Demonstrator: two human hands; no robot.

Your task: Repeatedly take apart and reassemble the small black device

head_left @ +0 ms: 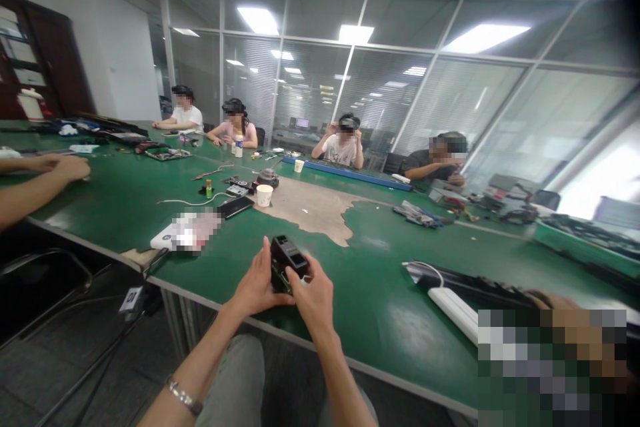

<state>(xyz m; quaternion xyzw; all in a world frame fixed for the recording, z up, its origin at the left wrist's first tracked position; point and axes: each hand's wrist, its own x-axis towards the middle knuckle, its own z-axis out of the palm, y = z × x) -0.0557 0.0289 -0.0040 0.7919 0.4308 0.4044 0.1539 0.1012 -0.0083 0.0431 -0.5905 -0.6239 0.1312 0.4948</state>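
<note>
Black device [289,256] gripped between left hand [257,285] and right hand [315,290] over green table [370,293], lower centre of frame; paper cup [265,196] and phone [236,207] toward upper left.

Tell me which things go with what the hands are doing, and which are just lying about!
Seem to belong:
- boxy black plastic device
- bare left hand and bare right hand, holding it

Seem to be just lying about:
- nearer white paper cup
- flat black rectangular slab
- tiny yellow-green cylinder
</note>
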